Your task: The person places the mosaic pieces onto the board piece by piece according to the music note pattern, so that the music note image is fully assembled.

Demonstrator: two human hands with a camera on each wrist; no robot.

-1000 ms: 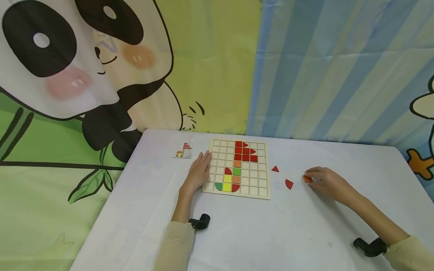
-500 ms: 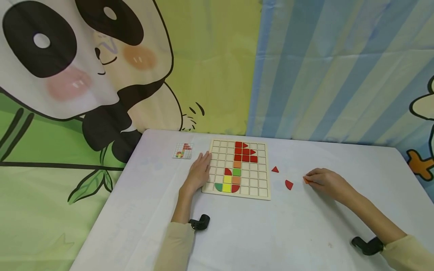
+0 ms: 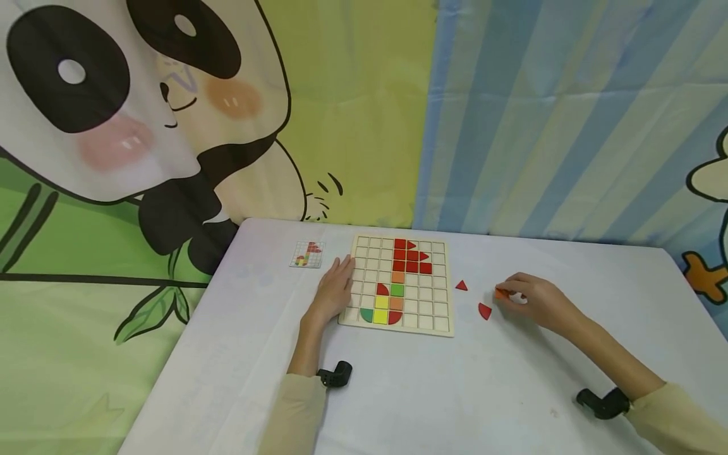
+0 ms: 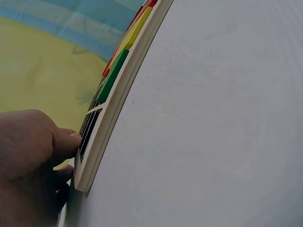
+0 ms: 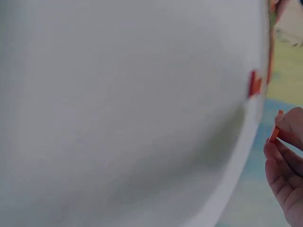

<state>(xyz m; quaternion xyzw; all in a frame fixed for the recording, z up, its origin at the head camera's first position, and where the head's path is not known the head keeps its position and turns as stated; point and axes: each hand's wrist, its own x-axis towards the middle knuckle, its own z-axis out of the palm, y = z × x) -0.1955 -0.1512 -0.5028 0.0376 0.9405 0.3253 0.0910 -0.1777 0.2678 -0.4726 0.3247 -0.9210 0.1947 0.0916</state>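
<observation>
My left hand (image 3: 331, 292) rests along the left edge of a wooden grid board (image 3: 425, 308), fingers extended. In the left wrist view, its thumb (image 4: 65, 142) touches the board's rim beside a green piece (image 4: 112, 78). Between thumb and fingertips my right hand (image 3: 537, 302) pinches an orange tile (image 3: 500, 294), held above the table right of the board. The right wrist view shows this tile (image 5: 275, 132) edge-on. Red, orange, green and yellow pieces fill some of the board's cells. A red triangle (image 3: 462, 285) and a red quarter-circle (image 3: 485, 311) lie between board and right hand.
A small pattern card (image 3: 308, 254) with a coloured grid lies left of the board. The white table (image 3: 409, 392) reaches back to a printed cloth backdrop (image 3: 352, 114). Black cameras are strapped to both wrists.
My right hand has moved left and slightly away from me with the orange tile, closer to the red quarter-circle. The left hand and the board have stayed in place.
</observation>
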